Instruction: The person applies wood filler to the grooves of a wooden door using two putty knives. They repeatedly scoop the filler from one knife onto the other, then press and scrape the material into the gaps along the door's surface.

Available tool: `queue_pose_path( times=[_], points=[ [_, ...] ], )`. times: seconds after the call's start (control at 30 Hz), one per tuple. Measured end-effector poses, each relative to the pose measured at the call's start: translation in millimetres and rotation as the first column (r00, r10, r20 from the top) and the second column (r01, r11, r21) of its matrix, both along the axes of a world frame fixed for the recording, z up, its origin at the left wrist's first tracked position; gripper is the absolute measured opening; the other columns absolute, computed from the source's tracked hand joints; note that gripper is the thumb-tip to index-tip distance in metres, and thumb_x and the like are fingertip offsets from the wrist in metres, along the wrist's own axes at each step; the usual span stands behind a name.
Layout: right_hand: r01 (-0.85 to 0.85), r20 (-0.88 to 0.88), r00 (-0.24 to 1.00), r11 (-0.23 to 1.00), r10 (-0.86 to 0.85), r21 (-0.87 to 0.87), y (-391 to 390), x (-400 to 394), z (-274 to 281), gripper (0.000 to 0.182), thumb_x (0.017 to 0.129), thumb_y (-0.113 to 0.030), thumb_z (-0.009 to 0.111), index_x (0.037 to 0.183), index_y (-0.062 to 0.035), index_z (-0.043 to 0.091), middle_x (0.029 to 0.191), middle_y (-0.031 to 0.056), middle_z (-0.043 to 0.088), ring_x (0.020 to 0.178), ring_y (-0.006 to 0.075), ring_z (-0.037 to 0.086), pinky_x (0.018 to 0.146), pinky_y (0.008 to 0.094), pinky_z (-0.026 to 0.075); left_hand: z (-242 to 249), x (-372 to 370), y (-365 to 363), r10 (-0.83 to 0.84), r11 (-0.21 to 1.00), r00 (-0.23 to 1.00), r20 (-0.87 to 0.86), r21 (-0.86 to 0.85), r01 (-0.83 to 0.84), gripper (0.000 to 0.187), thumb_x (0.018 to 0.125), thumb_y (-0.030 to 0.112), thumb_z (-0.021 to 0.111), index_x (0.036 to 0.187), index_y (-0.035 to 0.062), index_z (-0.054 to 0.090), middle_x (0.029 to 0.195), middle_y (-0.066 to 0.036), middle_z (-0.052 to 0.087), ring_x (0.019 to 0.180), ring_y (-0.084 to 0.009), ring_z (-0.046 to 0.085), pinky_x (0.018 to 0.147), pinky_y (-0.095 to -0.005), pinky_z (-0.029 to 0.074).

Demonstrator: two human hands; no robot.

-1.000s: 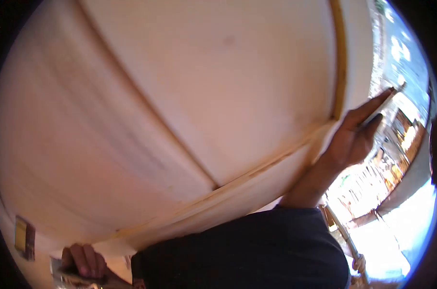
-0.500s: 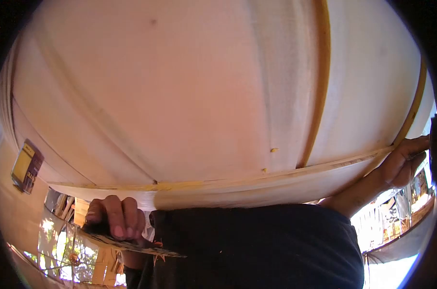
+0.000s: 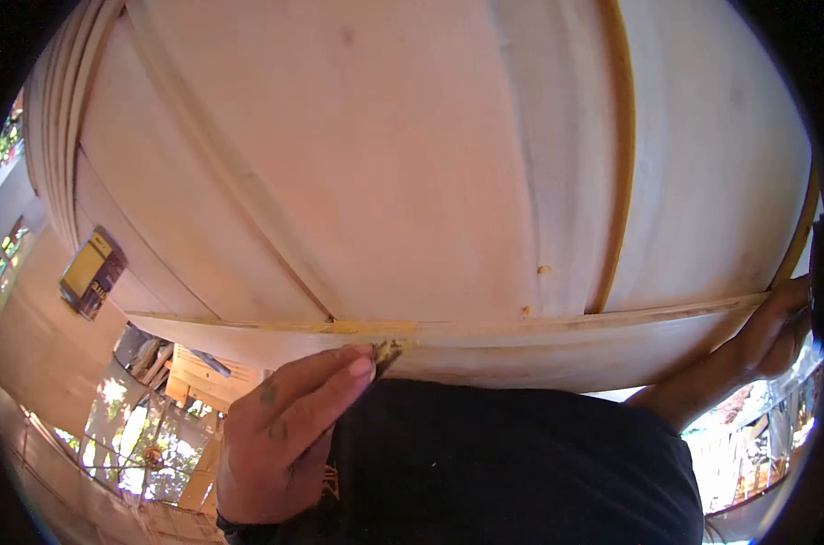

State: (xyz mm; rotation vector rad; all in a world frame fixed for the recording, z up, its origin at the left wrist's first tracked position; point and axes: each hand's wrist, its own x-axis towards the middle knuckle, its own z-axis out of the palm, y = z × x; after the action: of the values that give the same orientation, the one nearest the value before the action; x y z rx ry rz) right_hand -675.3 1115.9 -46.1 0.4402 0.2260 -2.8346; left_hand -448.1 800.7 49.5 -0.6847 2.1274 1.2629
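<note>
A large pale wooden panel [image 3: 385,182] with raised strips fills the upper view. My left hand [image 3: 280,431] is at its near edge, left of my dark shirt. Thumb and fingers pinch a thin flat dark piece [image 3: 389,354] with yellowish smears on its end, close by the edge strip [image 3: 367,326]. Most of the piece is hidden by the hand or seen edge-on. At the far right my right hand [image 3: 783,341] is beside the panel's corner, fingers curled and partly cut off by the dark view border; what they hold I cannot make out.
On the left lies a yellow and dark printed packet [image 3: 94,272]. Long thin strips [image 3: 71,118] run along the panel's left end. Two small yellow lumps [image 3: 544,270] sit on the panel near its front edge. Bright foliage [image 3: 139,436] and wood pieces show below.
My left hand has moved right and up towards the panel edge, turning so the flat piece points away from me. The view has shifted left; my right hand stays near the corner.
</note>
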Motion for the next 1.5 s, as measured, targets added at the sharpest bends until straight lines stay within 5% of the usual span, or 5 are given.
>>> queue_pose_path(
  times=[0.37, 0.43, 0.87, 1.13, 1.5],
  points=[
    [-0.009, -0.272, 0.957, 0.944, 0.104, 0.329, 35, -1, -17, 0.048, 0.091, -0.003, 0.042, 0.136, -0.0034, 0.027, 0.143, 0.0129, 0.029, 0.125, 0.0238, 0.039, 0.106, 0.0402, 0.035, 0, -1, 20, -0.297, 0.94, 0.954, -0.045, -0.189, 0.284, 0.051, 0.069, -0.014, 0.051, 0.118, 0.0, 0.052, 0.117, -0.017, 0.055, 0.106, -0.0326, 0.056, 0.087, -0.0382, 0.048],
    [0.448, -0.098, 0.852, 0.618, -0.515, 0.646, -44, -14, 2, 0.046, 0.09, -0.002, 0.042, 0.134, -0.0015, 0.03, 0.14, 0.0129, 0.033, 0.124, 0.024, 0.041, 0.105, 0.0395, 0.036, -4, 1, 27, -0.393, 0.904, 0.919, -0.036, -0.195, 0.379, 0.054, 0.067, -0.014, 0.053, 0.12, -0.0007, 0.051, 0.12, -0.017, 0.053, 0.109, -0.0333, 0.054, 0.089, -0.039, 0.047],
    [-0.163, -0.167, 0.968, 0.975, 0.188, 0.149, 25, -4, -11, 0.04, 0.089, 0.0, 0.043, 0.129, 0.0004, 0.039, 0.133, 0.0139, 0.043, 0.123, 0.0234, 0.043, 0.106, 0.0363, 0.036, -23, 9, 43, -0.501, 0.852, 0.864, 0.036, -0.154, 0.501, 0.06, 0.065, -0.004, 0.059, 0.123, -0.001, 0.047, 0.127, -0.017, 0.046, 0.117, -0.0353, 0.045, 0.094, -0.0408, 0.041],
    [0.097, -0.276, 0.96, 0.986, -0.056, 0.139, 95, 5, -29, 0.056, 0.098, -0.03, 0.027, 0.141, -0.0043, 0.004, 0.148, 0.0118, 0.002, 0.136, 0.0255, 0.001, 0.108, 0.0487, 0.01, -26, -19, 23, -0.389, 0.921, 0.917, 0.084, 0.047, 0.386, 0.06, 0.054, -0.008, 0.064, 0.112, 0.0058, 0.058, 0.115, -0.011, 0.057, 0.102, -0.0305, 0.056, 0.086, -0.0367, 0.048],
    [0.083, -0.248, 0.968, 0.988, -0.048, 0.133, 61, 12, -21, 0.048, 0.097, -0.022, 0.036, 0.139, -0.0058, 0.02, 0.143, 0.0099, 0.023, 0.13, 0.0179, 0.022, 0.105, 0.0407, 0.024, -45, -41, -6, -0.509, 0.828, 0.861, 0.019, 0.283, 0.483, 0.048, 0.063, 0.003, 0.069, 0.11, 0.0066, 0.059, 0.111, -0.011, 0.06, 0.097, -0.0288, 0.06, 0.079, -0.0354, 0.05]
  ],
)
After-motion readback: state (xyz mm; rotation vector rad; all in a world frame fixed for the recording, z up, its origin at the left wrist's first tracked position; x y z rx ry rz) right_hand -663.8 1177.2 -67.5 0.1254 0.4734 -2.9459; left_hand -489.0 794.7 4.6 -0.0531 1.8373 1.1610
